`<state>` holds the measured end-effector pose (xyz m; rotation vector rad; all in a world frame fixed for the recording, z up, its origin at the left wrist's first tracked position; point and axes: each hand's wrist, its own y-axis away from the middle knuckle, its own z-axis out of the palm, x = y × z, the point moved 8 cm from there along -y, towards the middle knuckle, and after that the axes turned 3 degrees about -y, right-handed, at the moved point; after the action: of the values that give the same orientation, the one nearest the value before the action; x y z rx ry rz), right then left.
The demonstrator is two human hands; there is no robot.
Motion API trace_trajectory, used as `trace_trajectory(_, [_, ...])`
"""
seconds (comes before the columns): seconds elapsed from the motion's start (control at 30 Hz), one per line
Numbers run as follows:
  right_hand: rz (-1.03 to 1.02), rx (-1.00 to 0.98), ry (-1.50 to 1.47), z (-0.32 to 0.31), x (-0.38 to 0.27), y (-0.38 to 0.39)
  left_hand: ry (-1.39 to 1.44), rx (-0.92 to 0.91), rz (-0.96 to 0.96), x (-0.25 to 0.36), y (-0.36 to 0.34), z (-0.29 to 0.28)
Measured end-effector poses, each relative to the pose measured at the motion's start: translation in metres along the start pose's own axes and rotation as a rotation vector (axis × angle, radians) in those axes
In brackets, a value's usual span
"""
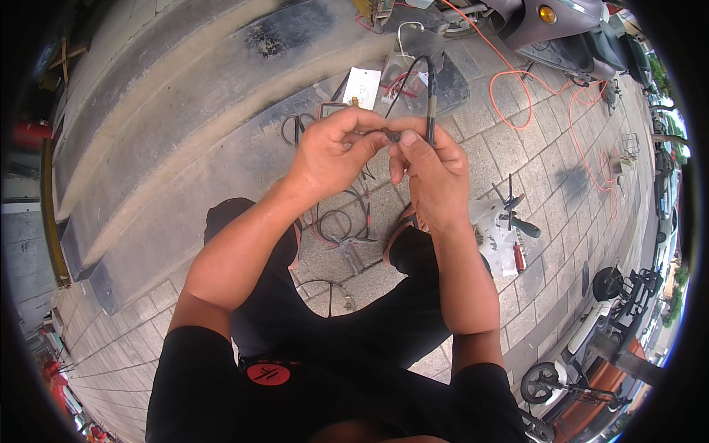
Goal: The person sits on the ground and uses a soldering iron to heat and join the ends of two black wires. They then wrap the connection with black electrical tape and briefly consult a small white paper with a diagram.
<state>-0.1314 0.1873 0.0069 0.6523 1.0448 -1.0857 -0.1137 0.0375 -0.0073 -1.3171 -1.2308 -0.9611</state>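
Both of my hands are raised over the paving, their fingertips meeting at a small dark piece (394, 136) that looks like the end of a cable. My left hand (334, 153) pinches it from one side between thumb and fingers. From the other side my right hand (437, 168) grips it with thumb and forefinger. A thick black cable (430, 92) arches up from behind the right fingers and bends over into a thinner lead. The exact shape of the pinched piece is mostly covered by fingers. Below, pliers (348, 241) lie among thin wires between my feet.
Scissors (294, 130), a white card (362, 86) and a clear plastic bag (405, 83) lie by the steps (185, 140). On the right are a white sheet with tools, a red-handled tool (519, 258), an orange cord (493, 100) and parked scooters (561, 33).
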Motion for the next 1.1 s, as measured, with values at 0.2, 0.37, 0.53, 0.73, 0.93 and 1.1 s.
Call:
trace_trajectory(0.2, [0.011,0.006,0.009,0.0005,-0.0007,-0.0001,-0.004,0.0,-0.022,-0.0007,0.0001,0.0001])
trace_trajectory(0.37, [0.008,-0.003,0.007,0.0015,-0.0012,-0.0001,-0.024,-0.002,-0.028,0.0,0.0004,-0.0003])
trace_trajectory(0.53, [0.009,-0.004,0.008,0.0002,0.0004,-0.0005,-0.019,-0.009,-0.03,-0.0027,-0.0002,0.0005])
trace_trajectory(0.73, [0.018,-0.005,0.015,0.001,0.0005,-0.0013,-0.031,-0.012,-0.027,-0.0009,-0.0003,-0.0001])
trace_trajectory(0.93, [0.01,-0.009,0.014,0.003,-0.0002,-0.0025,-0.022,-0.018,-0.037,-0.0012,-0.0003,-0.0005])
trace_trajectory(1.1, [0.013,-0.01,0.015,0.0037,0.0005,-0.0027,-0.007,-0.014,-0.022,-0.0032,-0.0006,-0.0008])
